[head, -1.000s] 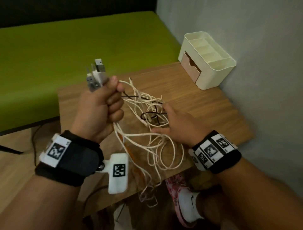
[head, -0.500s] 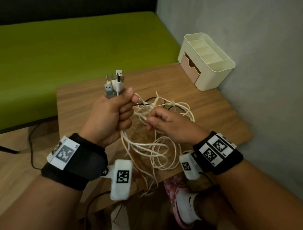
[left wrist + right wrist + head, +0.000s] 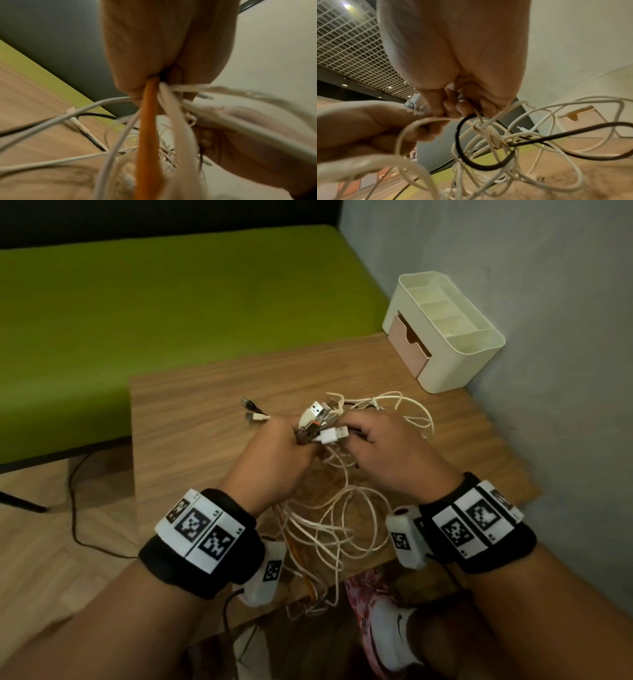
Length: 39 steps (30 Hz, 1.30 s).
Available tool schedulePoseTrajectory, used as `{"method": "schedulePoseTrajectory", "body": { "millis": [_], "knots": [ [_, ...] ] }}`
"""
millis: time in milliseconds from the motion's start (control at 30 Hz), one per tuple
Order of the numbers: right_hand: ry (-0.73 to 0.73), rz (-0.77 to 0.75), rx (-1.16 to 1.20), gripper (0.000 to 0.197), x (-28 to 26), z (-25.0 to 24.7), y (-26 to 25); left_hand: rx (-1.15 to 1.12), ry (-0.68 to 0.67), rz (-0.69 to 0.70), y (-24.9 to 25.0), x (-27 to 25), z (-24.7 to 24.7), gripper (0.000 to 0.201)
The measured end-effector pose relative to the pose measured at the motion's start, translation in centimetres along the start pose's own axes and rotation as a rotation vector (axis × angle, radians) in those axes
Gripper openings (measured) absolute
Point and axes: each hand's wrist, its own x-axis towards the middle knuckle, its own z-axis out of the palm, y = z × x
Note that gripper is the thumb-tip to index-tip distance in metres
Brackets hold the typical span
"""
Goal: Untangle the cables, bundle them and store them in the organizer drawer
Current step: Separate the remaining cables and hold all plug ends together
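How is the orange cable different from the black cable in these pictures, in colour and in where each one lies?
1. Colour: the orange cable is bright orange; the black cable is dark.
2. Place: the orange cable hangs from the left hand toward the near table edge; the black cable loops through the white cables near the right hand.

Both are part of one tangle.

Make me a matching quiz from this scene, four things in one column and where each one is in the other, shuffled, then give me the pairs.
1. organizer
2. drawer
3. USB plugs
4. cables

A. gripped by the left hand and right hand
B. closed, in the organizer's front
C. looped on the table, hanging over its near edge
D. far right corner, by the wall

1-D, 2-B, 3-A, 4-C
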Motion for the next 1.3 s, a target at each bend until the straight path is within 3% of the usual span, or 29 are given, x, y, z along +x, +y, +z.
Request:
{"method": "schedulePoseTrajectory", "body": {
  "millis": [133,267,367,467,567,667,800,900,1000,1133,1200,1233,1300],
  "knots": [
    [-0.021,0.041,0.049,0.029,-0.3,-0.2,0.2,-0.097,0.056,0.071,0.7,0.0,-0.2,0.032],
    [-0.209,0.235,-0.117,0.032,-0.2,0.4,1.8,-0.874,-0.039,-0.037,2.0,-0.6,-1.8,0.025],
    [-0.259,0.265,-0.173,0.026,-0.4,0.6,3.2,-1.077,-0.022,-0.053,1.6,-0.2,-4.1,0.028],
    [-0.224,0.315,-0.101,0.020,-0.5,-0.5,3.1,-0.964,0.024,-0.122,0.1,0.4,-5.4,0.032],
    [-0.174,0.313,-0.048,0.022,-0.5,-1.6,2.8,-0.810,-0.049,-0.205,-0.4,0.5,-4.3,0.028],
    [-0.183,0.288,-0.129,0.040,-0.4,-1.9,2.3,-0.691,-0.124,-0.225,0.0,0.3,-2.7,0.027],
    [-0.181,0.338,-0.403,0.087,-0.6,-2.4,2.9,-0.652,-0.165,-0.239,0.5,-0.2,-1.8,0.026],
    [-0.139,0.392,-0.390,0.073,-1.9,-4.0,2.2,-0.657,-0.176,-0.245,1.3,-0.9,-1.2,0.026],
    [-0.062,0.421,-0.281,0.072,-4.2,-5.3,1.2,-0.626,-0.137,-0.239,2.7,-2.1,0.1,0.027],
    [0.125,0.468,-0.199,0.097,-8.1,-7.1,1.3,-0.570,-0.028,-0.267,3.8,-3.3,1.5,0.028],
    [0.187,0.494,-0.160,0.115,-9.9,-7.9,1.1,-0.499,-0.067,-0.270,4.4,-3.9,1.9,0.028],
    [0.192,0.453,-0.133,0.114,-10.6,-8.0,0.7,-0.454,-0.121,-0.259,4.9,-4.4,2.3,0.028],
    [0.152,0.296,-0.106,0.087,-11.6,-7.4,-0.1,-0.395,-0.257,-0.216,6.3,-5.4,3.3,0.025]
  ]
}}
